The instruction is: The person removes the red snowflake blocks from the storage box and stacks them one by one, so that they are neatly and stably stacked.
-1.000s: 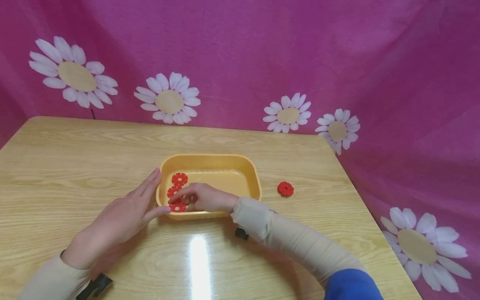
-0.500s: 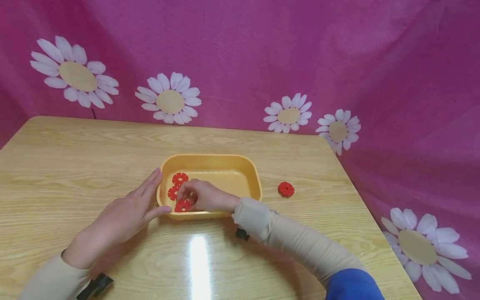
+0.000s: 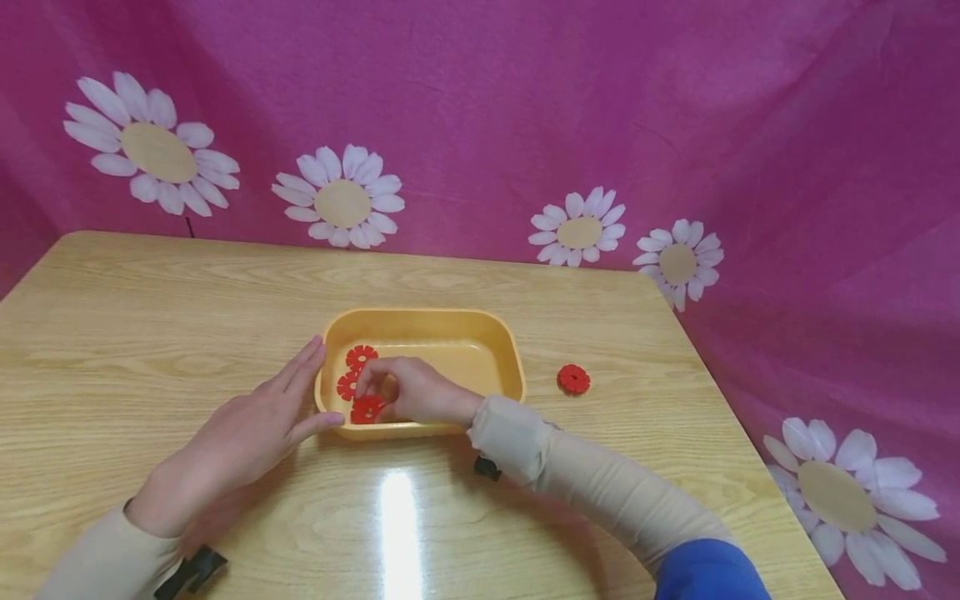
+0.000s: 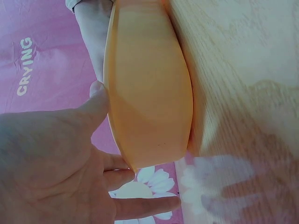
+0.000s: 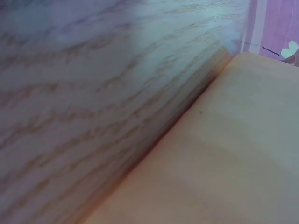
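Note:
A yellow plastic tray (image 3: 427, 318) stands on the wooden table, seen from outside in the left wrist view. My left hand (image 3: 243, 433) steadies its left end, fingers straight along the outer wall, thumb on the near rim. My right hand (image 3: 423, 392) reaches inside, index finger and thumb curled to pinch a red notched interlocking disc (image 3: 366, 410) at the near left corner. Beyond it lie two more red discs, a middle one (image 3: 347, 385) partly covered by the fingers and a far one (image 3: 362, 357). The right wrist view shows only tray wall and table, its fingers hidden.
To the right of the tray, a red notched disc (image 3: 573, 379), perhaps a small stack, lies on the table (image 3: 187, 308). A pink curtain (image 3: 465, 108) printed with white daisies hangs behind and along the right side.
The right fingers have drawn the near red disc slightly to the right and now curl in on it. The left hand keeps its place at the tray.

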Tool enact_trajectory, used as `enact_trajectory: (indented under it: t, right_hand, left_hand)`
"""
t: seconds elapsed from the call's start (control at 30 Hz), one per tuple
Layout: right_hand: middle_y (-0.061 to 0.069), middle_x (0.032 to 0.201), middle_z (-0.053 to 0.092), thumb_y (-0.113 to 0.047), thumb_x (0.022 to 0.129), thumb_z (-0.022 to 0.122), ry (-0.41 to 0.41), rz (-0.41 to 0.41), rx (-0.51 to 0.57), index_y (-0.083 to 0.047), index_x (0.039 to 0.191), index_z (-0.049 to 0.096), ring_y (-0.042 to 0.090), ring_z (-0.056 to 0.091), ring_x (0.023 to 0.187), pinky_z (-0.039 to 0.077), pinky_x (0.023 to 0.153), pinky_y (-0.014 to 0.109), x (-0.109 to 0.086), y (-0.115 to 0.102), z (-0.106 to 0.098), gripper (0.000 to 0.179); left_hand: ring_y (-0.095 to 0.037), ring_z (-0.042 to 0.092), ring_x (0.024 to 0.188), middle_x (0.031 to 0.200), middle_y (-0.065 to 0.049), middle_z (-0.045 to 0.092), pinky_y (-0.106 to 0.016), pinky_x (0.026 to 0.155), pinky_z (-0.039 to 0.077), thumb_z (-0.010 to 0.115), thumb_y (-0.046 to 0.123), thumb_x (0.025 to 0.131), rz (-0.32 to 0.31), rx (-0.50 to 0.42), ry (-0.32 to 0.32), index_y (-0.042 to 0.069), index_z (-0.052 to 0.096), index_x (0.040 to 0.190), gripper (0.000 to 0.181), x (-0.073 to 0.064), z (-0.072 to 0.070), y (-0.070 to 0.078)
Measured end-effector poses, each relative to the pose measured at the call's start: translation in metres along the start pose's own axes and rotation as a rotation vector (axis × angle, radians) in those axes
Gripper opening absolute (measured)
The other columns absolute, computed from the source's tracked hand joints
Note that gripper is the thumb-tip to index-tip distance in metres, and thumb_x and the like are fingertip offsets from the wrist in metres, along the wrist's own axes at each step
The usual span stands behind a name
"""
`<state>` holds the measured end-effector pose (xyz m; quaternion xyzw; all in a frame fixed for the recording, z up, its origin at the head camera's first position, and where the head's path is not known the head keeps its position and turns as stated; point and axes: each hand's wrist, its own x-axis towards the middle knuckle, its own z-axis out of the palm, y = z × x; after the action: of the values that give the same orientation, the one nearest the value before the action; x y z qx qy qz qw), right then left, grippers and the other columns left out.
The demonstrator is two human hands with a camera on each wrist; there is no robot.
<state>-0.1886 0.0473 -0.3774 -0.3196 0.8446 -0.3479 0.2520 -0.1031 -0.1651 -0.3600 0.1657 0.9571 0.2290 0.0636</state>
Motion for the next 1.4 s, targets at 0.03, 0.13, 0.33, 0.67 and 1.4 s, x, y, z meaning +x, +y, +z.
enact_trajectory:
  t: [0.03,0.13,0.33,0.67,1.4]
  right_hand:
    - [-0.006,0.101,0.063,0.002,0.083,0.076,0.004,-0.005,0.009,-0.014,0.104,0.065,0.012,0.056,0.087,0.052,0.074,0.018,-0.001,0.0,-0.001,0.028]
    - [-0.005,0.103,0.064,0.002,0.082,0.076,0.025,-0.015,0.04,-0.012,0.107,0.066,0.013,0.057,0.091,0.053,0.077,0.02,-0.007,0.001,-0.008,0.03]
    - [0.004,0.102,0.063,0.007,0.078,0.078,0.136,-0.029,0.152,-0.005,0.109,0.067,0.02,0.062,0.085,0.055,0.072,0.026,-0.022,0.009,-0.041,0.034]
    - [0.013,0.107,0.06,0.005,0.08,0.077,0.365,0.051,0.304,-0.002,0.114,0.066,0.022,0.061,0.07,0.049,0.058,0.028,-0.069,0.036,-0.105,0.037]
    - [0.018,0.118,0.056,-0.011,0.087,0.075,0.389,0.401,0.196,-0.001,0.127,0.061,0.027,0.058,0.098,0.056,0.081,0.034,-0.168,0.139,-0.141,0.044]
  left_hand:
    - [-0.048,0.037,0.135,0.162,-0.018,0.011,-0.064,0.094,0.044,0.054,0.058,0.094,-0.001,0.0,0.0,0.003,0.007,0.157,0.095,0.0,0.0,0.0]
    - [-0.048,0.037,0.134,0.162,-0.019,0.012,-0.064,0.093,0.044,0.055,0.058,0.094,-0.003,-0.006,-0.003,0.004,0.006,0.157,0.096,0.001,0.001,0.001]
    - [-0.048,0.035,0.136,0.163,-0.017,0.009,-0.064,0.096,0.042,0.054,0.058,0.094,-0.005,-0.011,-0.01,0.005,0.005,0.157,0.096,0.0,0.001,0.0]
    - [-0.049,0.035,0.135,0.162,-0.018,0.01,-0.064,0.096,0.042,0.057,0.056,0.093,-0.013,-0.011,-0.002,0.003,0.008,0.157,0.096,0.0,0.0,0.001]
    - [-0.047,0.036,0.135,0.162,-0.019,0.011,-0.063,0.097,0.042,0.057,0.055,0.093,-0.009,-0.001,0.001,0.003,0.009,0.157,0.095,0.0,0.0,0.003]
